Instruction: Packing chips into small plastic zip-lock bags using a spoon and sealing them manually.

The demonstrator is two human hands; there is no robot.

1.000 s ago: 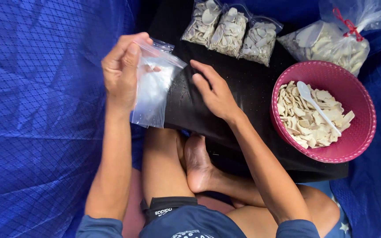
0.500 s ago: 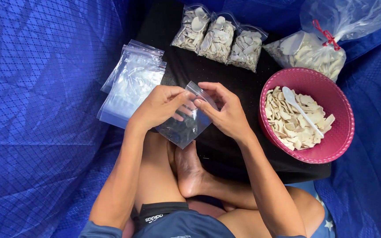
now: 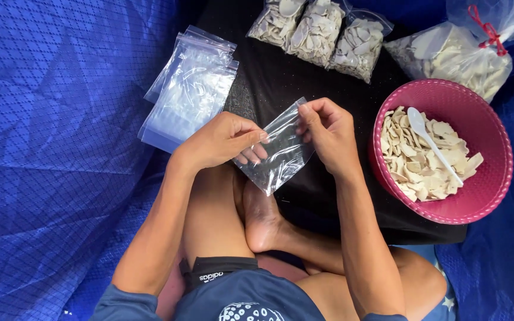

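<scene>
Empty bag [image 3: 281, 151]: 1 | hands: 2 | filled bags [image 3: 319, 32]: 3 | bowl [image 3: 483, 196]: 1

1 empty clear plastic bag [image 3: 281, 151] is held between both hands at the middle. A stack of clear empty bags [image 3: 188, 89] lies to the left on the blue sheet. 3 small filled bags [image 3: 319, 32] with pale chips stand at the top, and 1 big tied bag [image 3: 456, 53] lies at the top right.

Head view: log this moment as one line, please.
left hand: holds empty clear bag | right hand: pinches its top edge | bag stack: left | pink bowl: chips, white spoon
</scene>
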